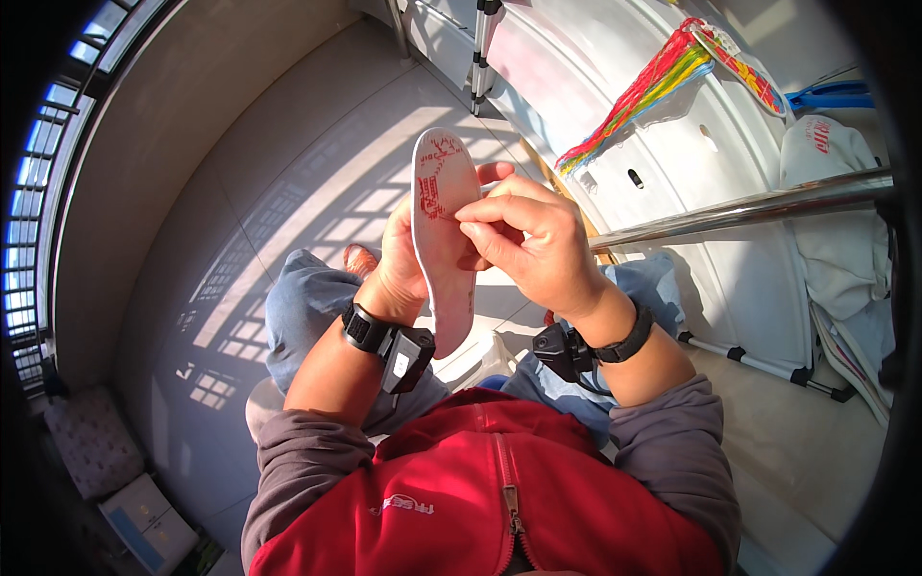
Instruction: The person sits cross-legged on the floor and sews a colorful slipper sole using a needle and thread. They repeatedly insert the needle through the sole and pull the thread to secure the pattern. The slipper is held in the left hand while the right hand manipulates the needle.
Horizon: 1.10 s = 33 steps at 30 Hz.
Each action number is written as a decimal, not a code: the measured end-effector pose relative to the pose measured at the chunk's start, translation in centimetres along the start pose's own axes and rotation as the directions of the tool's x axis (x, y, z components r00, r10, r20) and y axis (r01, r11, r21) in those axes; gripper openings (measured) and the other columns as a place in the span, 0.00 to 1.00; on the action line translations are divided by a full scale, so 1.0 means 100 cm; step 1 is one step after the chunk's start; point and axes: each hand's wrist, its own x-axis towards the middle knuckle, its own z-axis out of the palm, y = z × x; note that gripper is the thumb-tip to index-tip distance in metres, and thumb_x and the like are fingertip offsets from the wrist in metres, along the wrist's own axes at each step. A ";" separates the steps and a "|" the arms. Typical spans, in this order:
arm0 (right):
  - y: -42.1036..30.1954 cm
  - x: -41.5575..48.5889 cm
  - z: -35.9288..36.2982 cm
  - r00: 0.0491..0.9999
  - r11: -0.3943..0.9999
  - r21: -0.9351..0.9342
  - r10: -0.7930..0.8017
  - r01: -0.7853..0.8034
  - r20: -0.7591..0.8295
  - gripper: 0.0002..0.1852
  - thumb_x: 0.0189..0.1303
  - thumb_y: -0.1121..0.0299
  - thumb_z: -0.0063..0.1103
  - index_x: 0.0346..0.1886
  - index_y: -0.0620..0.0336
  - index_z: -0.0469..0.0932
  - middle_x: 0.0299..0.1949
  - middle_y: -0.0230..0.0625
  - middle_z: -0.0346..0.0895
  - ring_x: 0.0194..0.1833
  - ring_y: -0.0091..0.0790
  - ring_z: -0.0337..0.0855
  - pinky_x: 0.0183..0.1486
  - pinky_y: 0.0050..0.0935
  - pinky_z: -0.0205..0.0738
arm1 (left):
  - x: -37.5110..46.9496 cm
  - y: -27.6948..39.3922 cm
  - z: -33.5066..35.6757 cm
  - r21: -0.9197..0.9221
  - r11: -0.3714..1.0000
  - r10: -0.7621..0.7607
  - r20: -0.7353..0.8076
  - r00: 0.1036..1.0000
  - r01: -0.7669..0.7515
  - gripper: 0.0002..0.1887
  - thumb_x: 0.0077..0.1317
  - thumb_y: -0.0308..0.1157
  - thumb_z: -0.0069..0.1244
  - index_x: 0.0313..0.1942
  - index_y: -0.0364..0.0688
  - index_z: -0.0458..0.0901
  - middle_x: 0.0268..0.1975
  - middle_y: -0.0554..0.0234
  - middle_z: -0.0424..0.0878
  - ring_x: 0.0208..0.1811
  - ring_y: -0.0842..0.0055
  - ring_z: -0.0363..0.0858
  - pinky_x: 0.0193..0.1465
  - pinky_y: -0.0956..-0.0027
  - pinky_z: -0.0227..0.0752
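Note:
A white shoe insole (446,288) is held upright, its face bearing red stitched or drawn figures and writing in the upper half. My left hand (400,248) grips it from behind along the left edge, its fingers mostly hidden by the insole. At the middle of the face, the thumb and forefinger of my right hand (536,234) pinch together just below the red marks. Whatever lies between those fingertips is too small to make out. The other right fingers curl by the insole's right edge.
Bundled red, yellow, green and blue threads (641,101) lie on a white panel (749,281) to the right, beside a patterned insole (745,72). Blue-handled scissors (832,95) lie beyond. A metal rail (742,209) crosses the right side. Black devices (409,360) are strapped to both wrists.

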 end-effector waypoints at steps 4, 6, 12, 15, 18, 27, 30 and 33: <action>-0.002 0.001 0.001 0.998 0.997 0.041 0.061 -0.062 0.007 0.05 0.53 0.82 0.61 0.33 0.65 0.80 0.26 0.38 0.74 0.26 0.33 0.77 0.40 0.29 0.74 | 0.000 0.000 0.001 0.008 1.000 0.014 -0.026 1.000 -0.014 0.35 0.64 0.51 0.36 0.66 0.36 0.61 0.58 0.49 0.74 0.56 0.63 0.76 0.57 0.59 0.72; -0.002 0.002 0.001 0.999 0.999 0.018 0.033 -0.033 0.008 0.05 0.53 0.82 0.61 0.33 0.65 0.80 0.26 0.39 0.74 0.26 0.32 0.77 0.36 0.27 0.74 | -0.001 0.000 0.001 0.069 0.997 0.029 -0.053 0.998 -0.026 0.35 0.64 0.51 0.37 0.65 0.36 0.62 0.57 0.51 0.74 0.54 0.64 0.77 0.55 0.61 0.72; -0.009 0.004 -0.005 0.997 0.998 -0.012 0.068 -0.067 0.038 0.04 0.53 0.82 0.59 0.33 0.68 0.79 0.27 0.40 0.73 0.26 0.33 0.78 0.30 0.26 0.71 | -0.002 0.007 -0.008 0.334 0.941 0.079 -0.095 0.992 -0.043 0.24 0.64 0.43 0.45 0.56 0.39 0.70 0.48 0.62 0.78 0.45 0.75 0.78 0.47 0.69 0.73; -0.006 0.002 -0.018 0.986 0.988 -0.080 0.138 -0.131 0.089 0.04 0.53 0.83 0.57 0.32 0.69 0.78 0.27 0.41 0.73 0.26 0.35 0.78 0.30 0.27 0.71 | 0.003 0.017 -0.013 0.479 0.872 0.152 -0.067 0.986 -0.102 0.12 0.64 0.30 0.52 0.46 0.40 0.72 0.45 0.65 0.79 0.42 0.80 0.79 0.42 0.72 0.75; 0.011 0.004 -0.021 0.992 0.988 -0.117 0.113 -0.105 0.061 0.06 0.53 0.83 0.55 0.35 0.69 0.77 0.28 0.38 0.75 0.29 0.30 0.79 0.31 0.25 0.73 | 0.002 0.020 -0.015 0.567 0.819 0.181 -0.114 0.977 -0.085 0.11 0.66 0.29 0.54 0.45 0.40 0.71 0.42 0.64 0.80 0.40 0.80 0.81 0.43 0.72 0.77; 0.028 0.000 -0.017 0.981 0.979 -0.191 0.028 -0.065 -0.193 0.07 0.53 0.78 0.64 0.36 0.60 0.79 0.35 0.31 0.78 0.38 0.29 0.78 0.43 0.29 0.72 | -0.005 0.013 -0.016 0.722 0.658 0.415 -0.114 0.903 -0.211 0.10 0.68 0.29 0.52 0.44 0.37 0.69 0.39 0.62 0.83 0.38 0.81 0.83 0.42 0.75 0.78; 0.023 0.001 -0.013 0.933 0.764 -0.563 -0.359 0.314 0.033 0.08 0.45 0.76 0.69 0.31 0.56 0.82 0.32 0.31 0.76 0.38 0.38 0.75 0.45 0.35 0.65 | -0.006 0.011 -0.017 0.776 0.605 0.396 -0.097 0.913 -0.180 0.09 0.69 0.26 0.48 0.47 0.38 0.68 0.44 0.61 0.80 0.45 0.78 0.81 0.51 0.72 0.77; 0.021 0.005 -0.009 0.938 0.717 -0.617 -0.328 0.325 0.113 0.08 0.47 0.75 0.67 0.32 0.58 0.79 0.34 0.32 0.76 0.40 0.39 0.75 0.49 0.38 0.67 | -0.007 0.008 -0.020 0.838 0.519 0.378 -0.045 0.925 -0.171 0.15 0.62 0.25 0.57 0.47 0.34 0.74 0.41 0.62 0.83 0.40 0.83 0.81 0.44 0.75 0.77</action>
